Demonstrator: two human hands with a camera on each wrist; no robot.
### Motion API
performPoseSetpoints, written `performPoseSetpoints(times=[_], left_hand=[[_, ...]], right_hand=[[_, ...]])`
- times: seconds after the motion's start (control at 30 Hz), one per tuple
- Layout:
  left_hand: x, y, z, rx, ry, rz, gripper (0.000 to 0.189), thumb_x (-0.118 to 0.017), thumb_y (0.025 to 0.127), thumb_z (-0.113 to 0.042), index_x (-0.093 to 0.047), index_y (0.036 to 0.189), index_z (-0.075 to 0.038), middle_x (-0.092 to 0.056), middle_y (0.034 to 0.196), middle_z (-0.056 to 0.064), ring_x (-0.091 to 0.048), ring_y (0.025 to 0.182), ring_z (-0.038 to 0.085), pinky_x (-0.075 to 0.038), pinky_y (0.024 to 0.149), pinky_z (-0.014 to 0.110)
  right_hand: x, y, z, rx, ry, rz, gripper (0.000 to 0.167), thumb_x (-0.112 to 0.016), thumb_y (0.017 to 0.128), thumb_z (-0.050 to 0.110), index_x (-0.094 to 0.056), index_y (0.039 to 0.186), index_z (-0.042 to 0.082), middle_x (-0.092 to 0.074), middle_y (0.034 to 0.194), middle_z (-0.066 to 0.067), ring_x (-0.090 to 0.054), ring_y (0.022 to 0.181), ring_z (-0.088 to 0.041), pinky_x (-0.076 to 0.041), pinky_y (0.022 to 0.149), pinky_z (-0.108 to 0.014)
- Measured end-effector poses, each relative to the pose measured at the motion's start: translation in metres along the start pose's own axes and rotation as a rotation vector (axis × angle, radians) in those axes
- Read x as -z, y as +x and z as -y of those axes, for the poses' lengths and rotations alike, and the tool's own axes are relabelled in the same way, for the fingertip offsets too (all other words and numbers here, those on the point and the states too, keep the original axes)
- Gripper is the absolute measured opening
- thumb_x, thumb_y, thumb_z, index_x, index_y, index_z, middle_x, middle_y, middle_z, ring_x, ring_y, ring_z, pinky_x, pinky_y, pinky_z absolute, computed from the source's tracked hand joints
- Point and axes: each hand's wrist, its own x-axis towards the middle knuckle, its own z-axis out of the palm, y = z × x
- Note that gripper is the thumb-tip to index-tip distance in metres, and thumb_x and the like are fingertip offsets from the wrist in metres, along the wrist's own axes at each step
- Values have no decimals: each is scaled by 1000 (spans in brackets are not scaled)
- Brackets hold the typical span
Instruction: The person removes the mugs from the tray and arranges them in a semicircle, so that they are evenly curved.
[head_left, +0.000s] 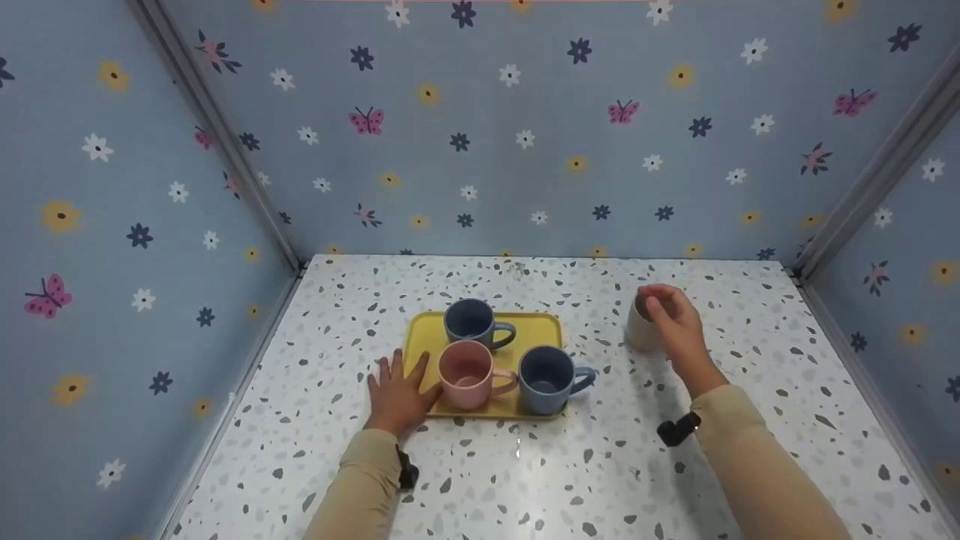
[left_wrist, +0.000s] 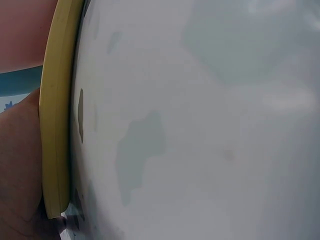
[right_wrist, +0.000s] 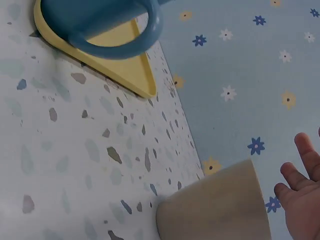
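My left hand [head_left: 397,401] has its fingers spread at the left edge of a yellow tray [head_left: 536,324], thumb beside the pink mug [head_left: 466,375]. Two blue mugs share the tray, one at the back [head_left: 469,321] and one at the front right [head_left: 546,381]. To the right, a beige cup [head_left: 640,334] stands upright on the table. Over its rim is my right hand [head_left: 679,330], fingers loosely bent; whether the thumb or index finger touches the cup is hidden. The right wrist view shows the other fingers [right_wrist: 300,180] apart from the cup.
A white speckled tabletop [head_left: 300,465] lies under everything. Blue flowered panels [head_left: 525,180] stand at the back and both sides, with grey posts [head_left: 225,135] in the corners. The front right mug's handle [head_left: 583,380] sticks out past the tray's right edge.
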Motion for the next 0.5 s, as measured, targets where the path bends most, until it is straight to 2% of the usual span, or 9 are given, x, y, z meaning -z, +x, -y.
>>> performPoseSetpoints(times=[0.2, 0.3, 0.5], left_hand=[[1, 0, 0, -12, -17, -11, 77, -25, 75, -75, -28, 138, -31, -15, 141, 23, -9, 124, 48, -5, 92, 65], [2, -1, -1, -10, -16, -3, 77, -25, 75, -75, -27, 139, -31, -14, 142, 22, -9, 124, 48, -5, 92, 65], [2, -1, -1, -14, -9, -12, 77, -26, 75, -75, -28, 138, -31, -15, 142, 22, -10, 125, 47, -7, 92, 65]], right_hand=[[-20, -14, 7, 126, 114, 78, 32, -49, 90, 8, -44, 115, -11, -48, 116, -25, -42, 112, -30, -34, 91, -25], [-26, -18, -1, 123, 121, 92, 32, -50, 90, 8, -44, 115, -11, -49, 116, -25, -44, 111, -29, -36, 89, -22], [-38, -25, -28, 98, 109, 124, 32, -51, 91, 14, -46, 116, -5, -52, 115, -19, -46, 108, -24, -39, 86, -25]])
